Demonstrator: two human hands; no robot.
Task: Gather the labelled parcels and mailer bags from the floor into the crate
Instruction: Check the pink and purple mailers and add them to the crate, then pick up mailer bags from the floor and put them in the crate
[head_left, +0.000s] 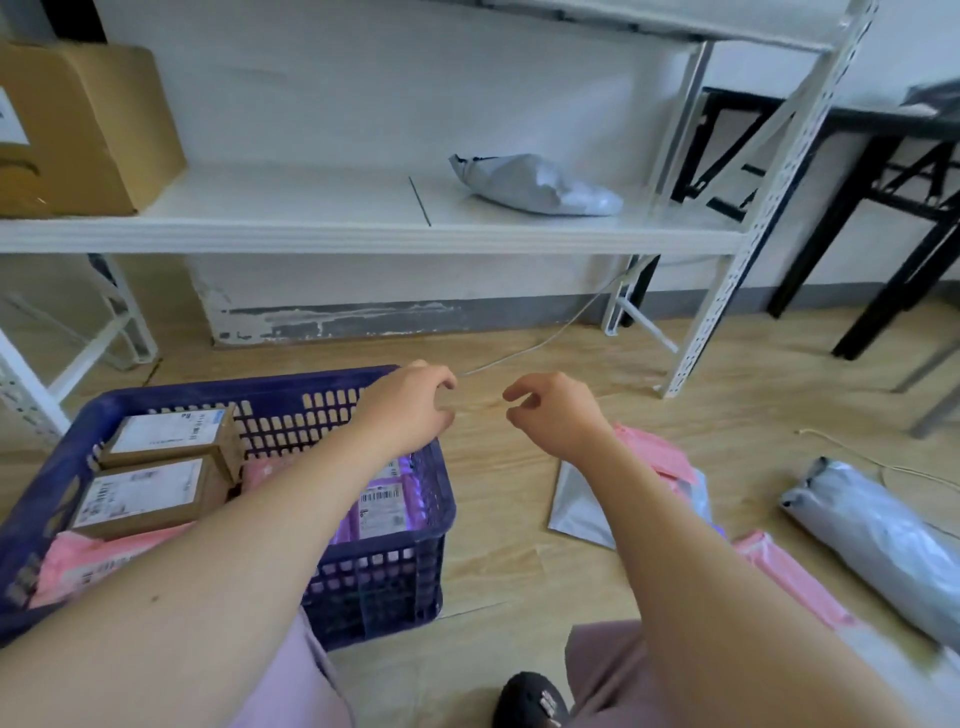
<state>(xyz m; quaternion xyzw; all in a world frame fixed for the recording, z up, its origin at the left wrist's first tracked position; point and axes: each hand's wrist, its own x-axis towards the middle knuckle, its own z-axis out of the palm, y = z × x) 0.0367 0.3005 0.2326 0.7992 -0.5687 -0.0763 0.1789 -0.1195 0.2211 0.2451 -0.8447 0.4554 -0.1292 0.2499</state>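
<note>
A dark blue plastic crate (395, 571) stands on the floor at lower left. Inside lie two labelled brown boxes (156, 467), a labelled purple mailer (382, 506) and pink mailers (78, 564). My left hand (410, 410) hovers over the crate's far right corner, fingers loosely curled, holding nothing. My right hand (556, 415) hangs beside it above bare floor, also empty with curled fingers. On the floor to the right lie a flat silver mailer (579, 504), a pink mailer (654, 452), another pink mailer (789, 577) and a bulky grey mailer bag (878, 535).
A white metal shelf (363, 234) spans the back, with a cardboard box (78, 130) at left and a grey mailer bag (535, 184) on it. Its upright post (727, 291) stands right. A black table frame (883, 208) and a white cable (545, 343) lie beyond.
</note>
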